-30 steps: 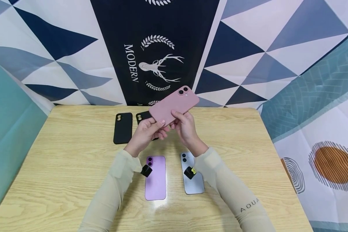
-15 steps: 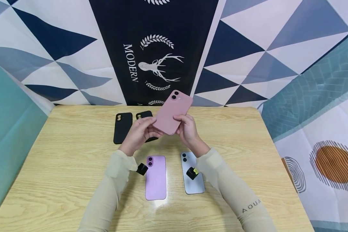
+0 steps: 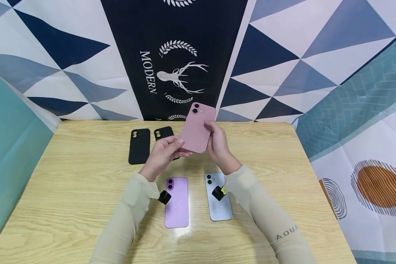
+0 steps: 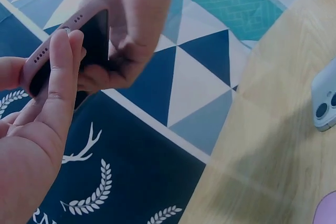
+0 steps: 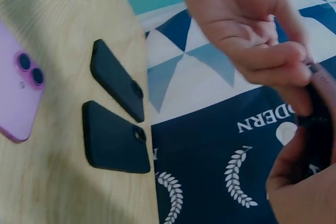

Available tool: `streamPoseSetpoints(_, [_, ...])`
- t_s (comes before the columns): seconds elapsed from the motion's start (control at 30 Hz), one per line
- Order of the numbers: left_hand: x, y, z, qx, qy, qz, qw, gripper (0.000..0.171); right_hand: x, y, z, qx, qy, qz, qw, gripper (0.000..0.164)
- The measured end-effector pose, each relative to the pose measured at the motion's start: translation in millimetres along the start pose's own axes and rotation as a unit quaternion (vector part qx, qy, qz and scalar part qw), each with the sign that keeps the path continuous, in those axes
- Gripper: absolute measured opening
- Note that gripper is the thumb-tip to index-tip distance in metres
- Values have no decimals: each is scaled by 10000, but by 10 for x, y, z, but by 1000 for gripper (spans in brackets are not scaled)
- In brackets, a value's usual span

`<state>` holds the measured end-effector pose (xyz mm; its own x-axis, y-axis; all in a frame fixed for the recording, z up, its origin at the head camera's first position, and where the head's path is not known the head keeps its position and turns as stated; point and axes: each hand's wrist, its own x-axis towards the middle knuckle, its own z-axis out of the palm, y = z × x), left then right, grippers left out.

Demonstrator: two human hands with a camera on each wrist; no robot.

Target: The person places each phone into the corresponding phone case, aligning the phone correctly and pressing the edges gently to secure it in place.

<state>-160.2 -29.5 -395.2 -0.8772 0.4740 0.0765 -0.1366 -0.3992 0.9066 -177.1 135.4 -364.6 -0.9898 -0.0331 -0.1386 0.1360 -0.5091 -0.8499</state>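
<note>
Pink, slab-shaped phone with two camera lenses (image 3: 196, 128), held above the far part of a pale wood-grain tabletop (image 3: 85, 183), its back facing the person and its camera end tilted up. The left hand (image 3: 165, 150) pinches its lower left corner, thumb on the back and fingers beneath. The right hand (image 3: 219, 143) curls around the right long edge, thumb laid on the back. To the left lie two black phone cases with camera cut-outs, the outer case (image 3: 139, 146) in full view, the inner case (image 3: 164, 132) partly behind the left hand. Nearer the person, a lilac phone (image 3: 178, 209) and a pale blue phone (image 3: 220, 211) lie apart, camera ends away. The smooth phone might slip if either grip loosened while the other merely steadied it. Lowering the left hand could nudge the inner case; dropping the wrists could knock the lilac or pale blue phone.
</note>
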Motion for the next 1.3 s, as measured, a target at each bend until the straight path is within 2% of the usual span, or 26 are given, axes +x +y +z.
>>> streamPoseSetpoints(0.13, [6, -44, -5, 143, 36, -37, 9999, 29, 13, -80, 32, 42, 288, 432, 9986, 12])
streamPoseSetpoints(0.33, [11, -94, 5, 320, 94, -208, 9992, 33, 65, -139, 40, -276, 626, 938, 9932, 13])
streamPoseSetpoints(0.53, [26, -139, 26, 388, 62, -651, 9971, 32, 120, -92, -27, -567, 980, 1200, 9863, 9])
streamPoseSetpoints(0.67, [17, -166, -5, 590, 60, -992, 9933, 32, 164, -30, -125, -938, 1231, 1267, 9798, 9])
streamPoseSetpoints(0.9, [-57, -140, -161, 1108, 423, -1240, 9852, 32, 261, 25, -342, -1870, 1853, 1262, 9564, 22])
streamPoseSetpoints(1.07, [-115, -73, -303, 1349, 747, -1255, 9800, 33, 321, 49, -512, -2222, 1928, 1278, 9472, 34])
streamPoseSetpoints(1.3, [-195, 33, -557, 1841, 1115, -1193, 9693, 35, 408, 102, -776, -2520, 2126, 1237, 9360, 38])
